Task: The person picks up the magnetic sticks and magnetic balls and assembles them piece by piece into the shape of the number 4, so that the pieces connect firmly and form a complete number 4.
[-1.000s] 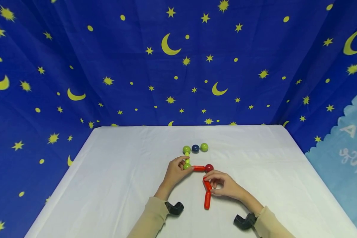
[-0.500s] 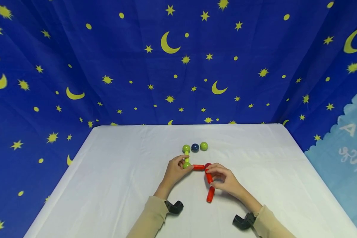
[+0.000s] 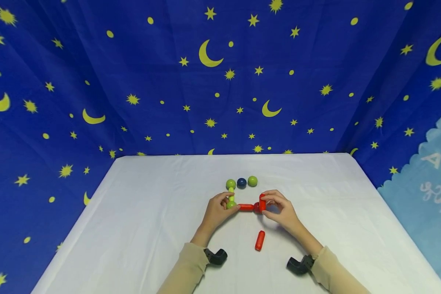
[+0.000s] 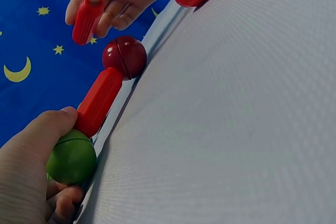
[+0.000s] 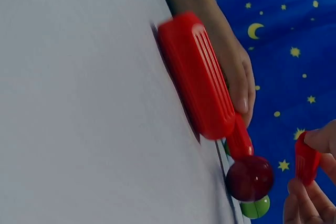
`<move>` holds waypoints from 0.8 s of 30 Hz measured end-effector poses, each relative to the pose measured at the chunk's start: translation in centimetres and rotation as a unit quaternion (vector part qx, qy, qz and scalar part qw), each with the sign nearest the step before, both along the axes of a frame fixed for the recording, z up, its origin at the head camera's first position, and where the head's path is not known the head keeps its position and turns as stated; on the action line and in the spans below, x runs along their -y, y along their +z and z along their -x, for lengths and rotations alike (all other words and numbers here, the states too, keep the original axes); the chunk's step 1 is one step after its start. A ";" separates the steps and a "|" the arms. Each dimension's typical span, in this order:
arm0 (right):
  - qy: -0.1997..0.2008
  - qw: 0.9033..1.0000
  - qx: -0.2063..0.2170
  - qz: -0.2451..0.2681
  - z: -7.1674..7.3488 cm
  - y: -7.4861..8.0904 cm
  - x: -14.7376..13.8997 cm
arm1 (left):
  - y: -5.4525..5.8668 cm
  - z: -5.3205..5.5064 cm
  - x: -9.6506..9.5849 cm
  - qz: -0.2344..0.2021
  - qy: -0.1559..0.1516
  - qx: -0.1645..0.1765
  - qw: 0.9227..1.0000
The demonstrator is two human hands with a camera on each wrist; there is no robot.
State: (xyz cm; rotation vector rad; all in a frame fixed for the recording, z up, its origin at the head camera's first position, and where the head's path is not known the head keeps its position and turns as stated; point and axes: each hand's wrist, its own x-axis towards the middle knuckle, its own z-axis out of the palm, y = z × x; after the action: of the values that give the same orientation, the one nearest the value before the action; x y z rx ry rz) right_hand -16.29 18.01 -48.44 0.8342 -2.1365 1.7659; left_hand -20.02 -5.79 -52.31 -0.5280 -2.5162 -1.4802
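My left hand (image 3: 217, 210) grips the near green ball (image 4: 72, 158), where a yellow-green rod (image 3: 231, 195) and a red magnetic rod (image 4: 100, 100) meet. The red rod runs right to a dark red ball (image 4: 124, 57). At the rod's far end stands another green ball (image 3: 230, 184). My right hand (image 3: 282, 211) pinches a second red magnetic rod (image 5: 307, 159) between thumb and fingers. That rod is held upright above the table, apart from the red ball in the left wrist view. A third red rod (image 3: 259, 241) lies loose on the cloth, nearer the person.
Behind the joined pieces, a dark blue ball (image 3: 241, 182) and a green ball (image 3: 252, 181) sit in a row on the white table (image 3: 161, 228). A blue star-patterned curtain (image 3: 161, 73) hangs along the back and sides.
The right hand has brought its red rod away from the person and up beside the red ball. The other red rod has come apart from it and stays on the table. The left hand keeps still.
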 end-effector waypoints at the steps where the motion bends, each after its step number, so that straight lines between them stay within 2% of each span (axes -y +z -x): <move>1: -0.003 1.000 -0.001 0.007 0.2 -0.1 -0.1 | 0.1 0.0 0.0 0.000 0.000 0.000 1.000; 8: -0.024 0.999 -0.025 0.040 2.8 -2.4 -0.8 | 0.2 -0.1 -0.1 0.003 0.005 0.014 1.000; 10: -0.027 0.999 -0.016 0.038 3.2 -2.7 -0.9 | 0.2 -0.1 0.0 0.007 0.006 0.015 1.000; 14: -0.027 0.999 0.012 0.031 3.0 -1.6 -0.6 | 0.0 0.0 0.0 0.012 0.009 0.023 1.000; 16: -0.024 0.999 0.017 0.036 3.2 -1.7 -0.5 | 0.0 0.1 0.0 0.014 0.010 0.027 0.999; 21: -0.012 0.998 0.032 0.046 4.5 -3.2 -0.7 | 0.0 0.2 0.1 0.012 0.006 0.022 1.000; 24: -0.009 0.997 0.072 0.036 4.7 -3.3 -0.6 | 0.0 0.1 0.1 0.008 0.004 0.021 1.000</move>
State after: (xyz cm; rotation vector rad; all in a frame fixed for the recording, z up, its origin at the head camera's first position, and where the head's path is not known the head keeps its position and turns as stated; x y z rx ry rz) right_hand -21.04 18.62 -51.77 0.6859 -2.1450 1.9364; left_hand -20.14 -5.84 -52.30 -0.4928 -2.5614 -1.4839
